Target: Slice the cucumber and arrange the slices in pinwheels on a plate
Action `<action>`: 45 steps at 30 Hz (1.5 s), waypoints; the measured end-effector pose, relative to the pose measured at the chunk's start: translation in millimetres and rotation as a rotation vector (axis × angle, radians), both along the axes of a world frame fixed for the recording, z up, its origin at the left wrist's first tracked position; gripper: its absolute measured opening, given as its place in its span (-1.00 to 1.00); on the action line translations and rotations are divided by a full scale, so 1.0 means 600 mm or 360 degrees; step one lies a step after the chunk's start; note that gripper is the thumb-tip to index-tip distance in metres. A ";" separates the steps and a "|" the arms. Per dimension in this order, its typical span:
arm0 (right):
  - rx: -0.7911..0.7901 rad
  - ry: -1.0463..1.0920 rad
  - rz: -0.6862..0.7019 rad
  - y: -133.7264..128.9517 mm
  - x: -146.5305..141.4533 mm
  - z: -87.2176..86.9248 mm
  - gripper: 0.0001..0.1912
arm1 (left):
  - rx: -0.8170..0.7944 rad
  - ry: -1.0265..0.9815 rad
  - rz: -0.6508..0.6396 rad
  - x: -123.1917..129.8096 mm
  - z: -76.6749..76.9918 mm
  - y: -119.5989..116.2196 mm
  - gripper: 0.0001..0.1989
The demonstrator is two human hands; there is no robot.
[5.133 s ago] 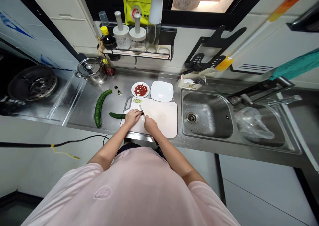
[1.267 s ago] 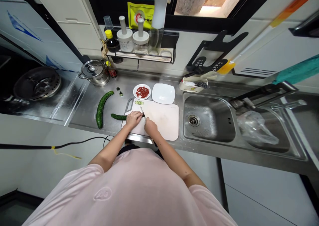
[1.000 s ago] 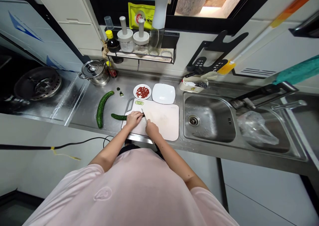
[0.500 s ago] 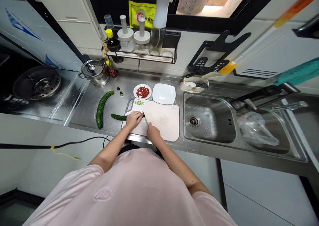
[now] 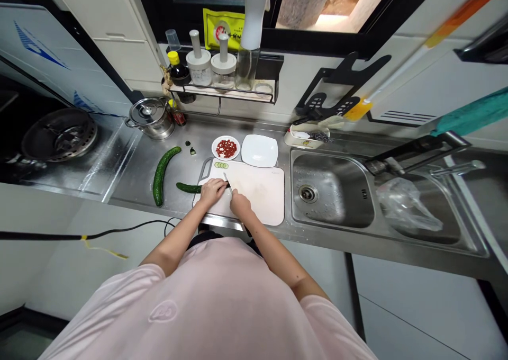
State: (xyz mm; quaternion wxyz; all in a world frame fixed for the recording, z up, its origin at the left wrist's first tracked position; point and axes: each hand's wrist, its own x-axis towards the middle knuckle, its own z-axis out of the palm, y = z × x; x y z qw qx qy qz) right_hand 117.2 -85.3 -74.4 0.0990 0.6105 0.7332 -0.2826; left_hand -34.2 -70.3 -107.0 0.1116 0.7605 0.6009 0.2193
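My left hand [image 5: 212, 191] is closed over a green cucumber [image 5: 188, 188], whose left end sticks out past the edge of the pale cutting board [image 5: 257, 196]. In my right hand [image 5: 240, 204] is a knife [image 5: 228, 182], its blade angled up and left beside the cucumber's right end, close to my left fingertips. Several thin cucumber slices [image 5: 221, 165] lie overlapping at the board's top left. A second, whole cucumber [image 5: 161, 177] rests on the steel counter to the left.
Behind the board stand a small plate of chopped red pieces [image 5: 226, 148] and a white square plate [image 5: 260, 150]. Dark cucumber ends [image 5: 192, 151] lie on the counter. A steel pot [image 5: 153, 118] is at the back left, a sink [image 5: 333, 190] to the right.
My right hand has shifted slightly left and up with the knife, and more of the blade now shows beyond the cucumber. My left hand keeps its hold.
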 end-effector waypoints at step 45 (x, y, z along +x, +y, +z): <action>-0.0123 -0.0080 0.0041 -0.075 0.057 0.011 -0.80 | -0.0107 -0.0058 0.0006 -0.001 0.009 -0.001 -0.74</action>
